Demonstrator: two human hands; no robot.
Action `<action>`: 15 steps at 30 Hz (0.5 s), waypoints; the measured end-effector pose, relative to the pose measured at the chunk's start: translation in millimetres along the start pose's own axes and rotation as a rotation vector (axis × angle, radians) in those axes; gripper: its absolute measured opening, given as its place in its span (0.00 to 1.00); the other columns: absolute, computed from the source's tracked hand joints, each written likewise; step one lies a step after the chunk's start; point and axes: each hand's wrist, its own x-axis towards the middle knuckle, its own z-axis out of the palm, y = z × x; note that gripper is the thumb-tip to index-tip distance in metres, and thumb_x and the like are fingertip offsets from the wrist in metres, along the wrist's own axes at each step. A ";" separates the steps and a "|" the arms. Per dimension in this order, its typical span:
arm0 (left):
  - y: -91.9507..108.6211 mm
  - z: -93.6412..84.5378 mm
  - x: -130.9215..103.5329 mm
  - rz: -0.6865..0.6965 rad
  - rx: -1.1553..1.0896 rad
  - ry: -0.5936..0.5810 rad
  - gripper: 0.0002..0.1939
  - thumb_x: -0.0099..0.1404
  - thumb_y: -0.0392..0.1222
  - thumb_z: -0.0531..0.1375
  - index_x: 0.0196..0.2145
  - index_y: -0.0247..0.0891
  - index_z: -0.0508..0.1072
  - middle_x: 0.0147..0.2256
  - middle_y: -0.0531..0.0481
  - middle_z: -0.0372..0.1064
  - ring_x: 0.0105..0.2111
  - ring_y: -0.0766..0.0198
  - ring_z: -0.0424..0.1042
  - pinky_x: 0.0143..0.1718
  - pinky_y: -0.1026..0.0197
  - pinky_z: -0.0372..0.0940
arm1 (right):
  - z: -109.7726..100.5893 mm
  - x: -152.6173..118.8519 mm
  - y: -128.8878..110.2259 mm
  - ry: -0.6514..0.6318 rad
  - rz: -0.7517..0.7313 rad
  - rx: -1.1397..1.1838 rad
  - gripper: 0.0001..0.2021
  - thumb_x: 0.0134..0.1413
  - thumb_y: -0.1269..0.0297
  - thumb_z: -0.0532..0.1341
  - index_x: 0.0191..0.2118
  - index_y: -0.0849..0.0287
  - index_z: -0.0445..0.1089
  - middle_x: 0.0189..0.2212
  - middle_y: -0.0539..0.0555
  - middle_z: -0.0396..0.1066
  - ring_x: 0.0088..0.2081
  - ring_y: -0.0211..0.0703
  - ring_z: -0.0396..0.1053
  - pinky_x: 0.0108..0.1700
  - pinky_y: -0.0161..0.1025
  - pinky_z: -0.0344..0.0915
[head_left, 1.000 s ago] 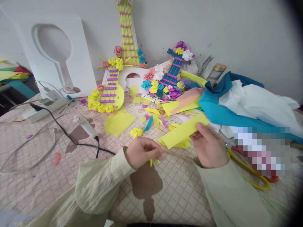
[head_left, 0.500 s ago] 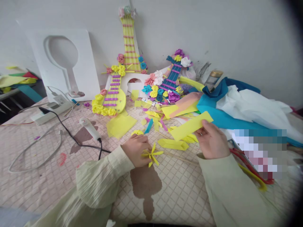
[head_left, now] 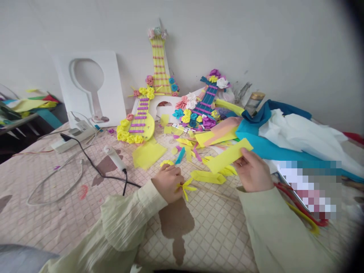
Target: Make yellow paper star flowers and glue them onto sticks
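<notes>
My left hand (head_left: 168, 182) is closed, low over the table, its fingers wrapped round a small yellow paper flower (head_left: 187, 188) with narrow pointed petals. Part of that flower is hidden under the fingers. Between the thumb and fingers of my right hand (head_left: 253, 170), a flat yellow paper strip (head_left: 229, 156) is held raised and slanting. Below this strip lies a folded yellow paper piece (head_left: 207, 177). A rounded yellow paper rose (head_left: 166, 163) shows just behind my left hand.
Decorated model instruments, one yellow (head_left: 146, 127) and one blue (head_left: 209, 99), lean at the back. A white glue gun (head_left: 115, 158) with a black cord lies left, near a power strip (head_left: 74, 138). Blue crepe paper (head_left: 256, 138) and a blurred-out flat object (head_left: 309, 189) are at right.
The view has tilted up and turned slightly left. My left hand has closed further over the flower, so fewer petals show. My right hand still holds the strip.
</notes>
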 end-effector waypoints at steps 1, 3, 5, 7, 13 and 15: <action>-1.8 -2.5 2.0 -0.022 0.017 0.024 0.07 0.50 0.38 0.54 0.27 0.38 0.71 0.28 0.49 0.65 0.32 0.61 0.63 0.39 0.56 0.55 | -0.5 1.0 -0.2 0.004 0.007 0.009 0.10 0.33 0.67 0.66 0.17 0.59 0.62 0.17 0.45 0.61 0.19 0.30 0.57 0.22 0.33 0.58; -6.8 -7.9 10.1 -0.080 0.065 0.085 0.09 0.52 0.37 0.52 0.29 0.37 0.71 0.30 0.47 0.66 0.34 0.60 0.63 0.40 0.56 0.55 | -1.4 3.6 -0.6 0.012 0.022 0.035 0.11 0.32 0.67 0.66 0.17 0.59 0.61 0.17 0.44 0.61 0.19 0.29 0.57 0.22 0.32 0.58; -13.0 -11.8 23.9 -0.125 0.127 0.125 0.10 0.54 0.37 0.51 0.30 0.37 0.71 0.31 0.46 0.66 0.35 0.60 0.63 0.40 0.55 0.54 | -2.2 6.4 -0.8 0.011 0.025 0.051 0.11 0.31 0.67 0.67 0.18 0.60 0.61 0.17 0.44 0.61 0.19 0.28 0.57 0.21 0.31 0.58; -20.2 -12.8 41.5 -0.132 0.172 0.097 0.10 0.54 0.37 0.51 0.31 0.37 0.71 0.32 0.45 0.66 0.35 0.58 0.63 0.41 0.54 0.53 | -2.9 9.1 -0.8 0.005 0.027 0.056 0.11 0.30 0.67 0.67 0.18 0.60 0.61 0.16 0.43 0.60 0.19 0.28 0.57 0.21 0.31 0.57; -42.9 -11.2 74.3 -0.126 0.151 0.029 0.12 0.51 0.45 0.58 0.31 0.35 0.73 0.28 0.45 0.67 0.34 0.56 0.64 0.39 0.52 0.53 | -5.0 14.1 0.4 -0.035 0.075 0.047 0.13 0.28 0.66 0.68 0.18 0.60 0.61 0.16 0.43 0.61 0.19 0.28 0.57 0.21 0.30 0.56; -43.6 -14.6 70.4 -0.131 0.135 0.042 0.18 0.52 0.51 0.57 0.37 0.36 0.72 0.30 0.45 0.68 0.34 0.57 0.64 0.39 0.52 0.54 | -4.2 12.6 2.6 -0.073 0.102 0.031 0.13 0.29 0.66 0.68 0.18 0.60 0.62 0.15 0.43 0.61 0.19 0.28 0.57 0.21 0.29 0.56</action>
